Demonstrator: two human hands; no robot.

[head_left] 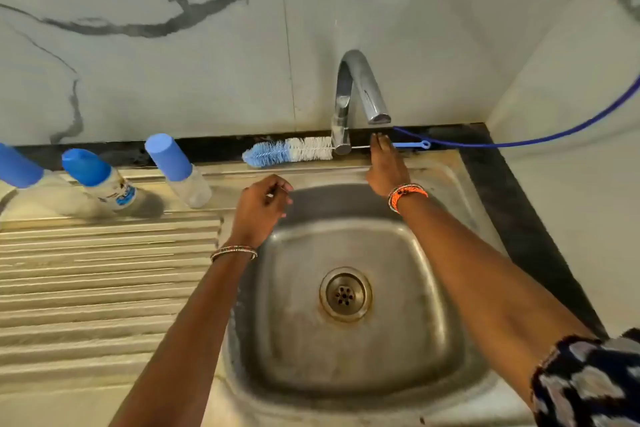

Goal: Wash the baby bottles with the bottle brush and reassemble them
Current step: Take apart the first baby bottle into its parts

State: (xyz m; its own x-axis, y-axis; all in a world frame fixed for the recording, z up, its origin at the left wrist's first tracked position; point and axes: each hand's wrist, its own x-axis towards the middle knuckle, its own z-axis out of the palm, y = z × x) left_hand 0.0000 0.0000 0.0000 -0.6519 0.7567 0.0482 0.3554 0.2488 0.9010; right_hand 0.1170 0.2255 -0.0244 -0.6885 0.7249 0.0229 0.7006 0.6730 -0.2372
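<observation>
Three baby bottles with blue caps stand on the back of the drainboard at left: one at the frame's edge (19, 166), a printed one (100, 180), and a clear one (180, 170). The bottle brush (291, 151), with blue and white bristles, lies along the back ledge behind the faucet; its blue handle (412, 145) points right. My right hand (386, 170) stretches over the sink's back rim, straight fingers reaching onto the brush's stem just left of that handle. My left hand (265, 204) hovers over the sink's left rim, fingers loosely curled, holding nothing I can see.
The steel sink basin (346, 364) with its drain (345, 294) lies below my arms, dry. The chrome faucet (360, 87) arches over the back rim. A ribbed drainboard (86, 288) spreads left. A thin blue hose (554, 137) runs along the right back wall.
</observation>
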